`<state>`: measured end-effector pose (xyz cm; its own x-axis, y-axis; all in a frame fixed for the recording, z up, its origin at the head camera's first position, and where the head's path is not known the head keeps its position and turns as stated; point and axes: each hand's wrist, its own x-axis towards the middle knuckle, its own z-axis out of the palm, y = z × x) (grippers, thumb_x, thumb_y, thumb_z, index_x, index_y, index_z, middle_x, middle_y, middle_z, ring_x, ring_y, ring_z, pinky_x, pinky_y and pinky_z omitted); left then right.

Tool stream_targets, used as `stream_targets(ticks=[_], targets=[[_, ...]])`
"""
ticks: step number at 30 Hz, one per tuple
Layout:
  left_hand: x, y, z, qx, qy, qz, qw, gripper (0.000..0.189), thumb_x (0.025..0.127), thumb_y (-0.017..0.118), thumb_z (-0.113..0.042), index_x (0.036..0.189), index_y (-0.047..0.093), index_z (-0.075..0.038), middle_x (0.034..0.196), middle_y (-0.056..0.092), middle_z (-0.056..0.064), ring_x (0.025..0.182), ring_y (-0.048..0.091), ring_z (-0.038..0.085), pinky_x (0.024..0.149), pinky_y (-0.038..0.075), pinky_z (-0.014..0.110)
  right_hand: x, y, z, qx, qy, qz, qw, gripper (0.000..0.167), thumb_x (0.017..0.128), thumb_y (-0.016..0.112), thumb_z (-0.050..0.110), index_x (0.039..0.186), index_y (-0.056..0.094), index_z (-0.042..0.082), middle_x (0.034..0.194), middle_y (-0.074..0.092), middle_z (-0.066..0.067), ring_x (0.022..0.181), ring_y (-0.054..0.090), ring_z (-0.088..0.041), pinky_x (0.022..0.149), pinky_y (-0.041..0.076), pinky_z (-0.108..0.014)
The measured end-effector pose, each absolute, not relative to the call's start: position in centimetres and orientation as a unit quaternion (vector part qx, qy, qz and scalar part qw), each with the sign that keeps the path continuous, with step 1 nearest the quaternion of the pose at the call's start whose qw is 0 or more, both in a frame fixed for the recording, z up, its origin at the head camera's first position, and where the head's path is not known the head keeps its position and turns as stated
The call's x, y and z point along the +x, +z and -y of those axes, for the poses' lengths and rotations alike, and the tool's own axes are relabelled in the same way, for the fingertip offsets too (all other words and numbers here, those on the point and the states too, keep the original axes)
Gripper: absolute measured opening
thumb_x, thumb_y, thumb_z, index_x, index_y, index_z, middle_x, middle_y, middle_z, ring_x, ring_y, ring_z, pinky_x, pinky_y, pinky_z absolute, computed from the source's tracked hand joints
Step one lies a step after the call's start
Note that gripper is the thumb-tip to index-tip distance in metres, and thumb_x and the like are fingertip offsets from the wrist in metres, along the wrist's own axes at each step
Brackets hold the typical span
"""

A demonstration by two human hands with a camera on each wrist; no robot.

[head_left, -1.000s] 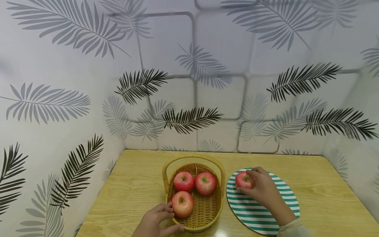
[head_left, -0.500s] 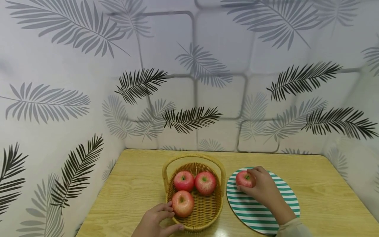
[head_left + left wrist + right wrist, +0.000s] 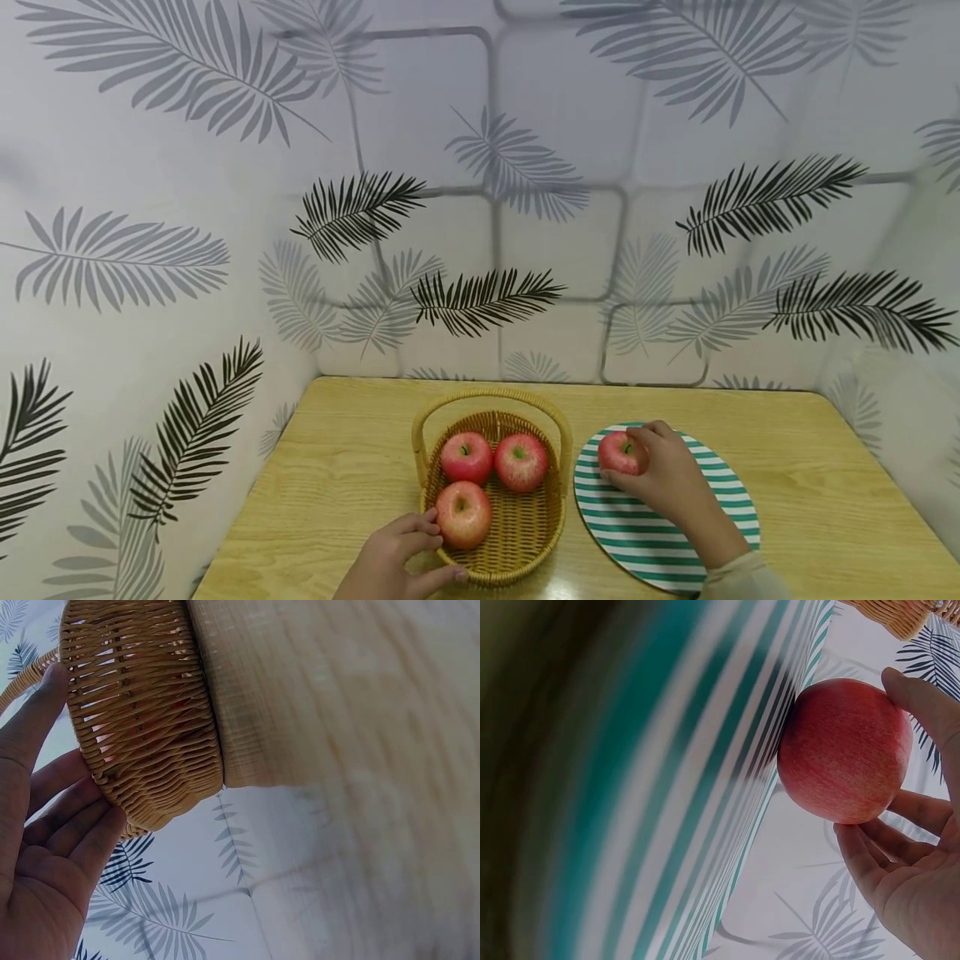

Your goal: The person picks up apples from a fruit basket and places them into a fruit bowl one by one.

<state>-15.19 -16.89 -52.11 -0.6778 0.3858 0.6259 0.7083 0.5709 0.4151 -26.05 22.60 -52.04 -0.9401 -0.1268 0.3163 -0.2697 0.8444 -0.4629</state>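
In the head view my right hand [image 3: 663, 475] pinches a red apple [image 3: 617, 454] between thumb and fingers over a green-and-white striped round mat [image 3: 645, 550]. The right wrist view shows that apple [image 3: 844, 750] right at the striped surface, thumb on one side and fingertips on the other. My left hand [image 3: 393, 558] holds the near left rim of a wicker basket [image 3: 525, 542], fingers over the edge and thumb along it. Inside the basket lie three apples: one near the left fingertips [image 3: 432, 517], a yellowish-red apple [image 3: 463, 515], and a red apple [image 3: 467, 457] and another red apple [image 3: 521, 463] behind it.
The basket's arched handle [image 3: 491, 396] stands up toward its far side. Everything sits on a light wooden table [image 3: 337, 467], with a leaf-patterned wall covering [image 3: 540, 242] behind and to the sides. The mat lies just right of the basket.
Almost nothing differs. The right hand and its apple have shifted very slightly to the right; the left hand stays at the basket rim.
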Motion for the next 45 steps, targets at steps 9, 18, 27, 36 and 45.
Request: stream_targets(ticks=[9, 18, 27, 36, 45], targets=[[-15.2, -52.2, 16.9, -0.318, -0.339, 0.854, 0.236, 0.034, 0.070, 0.090, -0.036, 0.082, 0.077, -0.007, 0.087, 0.070, -0.001, 0.095, 0.074, 0.021, 0.084, 0.054, 0.009, -25.6, -51.6, -22.6, 0.109, 0.257, 0.949, 0.149, 0.065, 0.070, 0.089, 0.047, 0.114, 0.070, 0.004, 0.108, 0.063, -0.011, 0.098, 0.060, -0.031, 0.084, 0.057, -0.054], [-15.3, -52.6, 16.9, -0.289, -0.334, 0.875, 0.200, 0.040, 0.073, 0.087, -0.043, 0.087, 0.079, -0.006, 0.091, 0.071, -0.003, 0.098, 0.074, 0.019, 0.079, 0.060, 0.021, -24.7, -51.0, -22.3, 0.121, 0.272, 0.940, 0.165, 0.057, 0.071, 0.090, 0.043, 0.109, 0.072, 0.004, 0.109, 0.063, -0.008, 0.101, 0.059, -0.030, 0.085, 0.056, -0.054], [-15.4, -52.7, 16.9, -0.290, -0.334, 0.873, 0.205, 0.039, 0.072, 0.088, -0.042, 0.085, 0.078, -0.007, 0.090, 0.070, -0.003, 0.098, 0.073, 0.018, 0.080, 0.058, 0.016, -23.0, -50.0, -21.3, 0.142, 0.266, 0.938, 0.171, 0.061, 0.071, 0.090, 0.042, 0.116, 0.071, 0.005, 0.112, 0.064, -0.008, 0.102, 0.060, -0.028, 0.079, 0.060, -0.046], [-15.5, -52.7, 16.9, -0.281, -0.339, 0.876, 0.195, 0.041, 0.072, 0.087, -0.043, 0.086, 0.079, -0.006, 0.091, 0.071, -0.002, 0.098, 0.073, 0.017, 0.079, 0.061, 0.021, -21.4, -49.0, -20.4, 0.159, 0.268, 0.939, 0.147, 0.058, 0.071, 0.090, 0.040, 0.115, 0.072, 0.006, 0.124, 0.065, -0.010, 0.111, 0.064, -0.031, 0.086, 0.060, -0.047], [-15.4, -52.9, 16.9, -0.299, -0.333, 0.864, 0.228, 0.037, 0.071, 0.088, -0.042, 0.083, 0.077, -0.008, 0.089, 0.070, -0.004, 0.096, 0.074, 0.017, 0.083, 0.054, 0.009, -19.8, -48.4, -19.5, 0.200, 0.257, 0.939, 0.108, 0.049, 0.073, 0.088, 0.043, 0.113, 0.073, 0.018, 0.120, 0.066, 0.003, 0.107, 0.064, -0.013, 0.090, 0.058, -0.041]])
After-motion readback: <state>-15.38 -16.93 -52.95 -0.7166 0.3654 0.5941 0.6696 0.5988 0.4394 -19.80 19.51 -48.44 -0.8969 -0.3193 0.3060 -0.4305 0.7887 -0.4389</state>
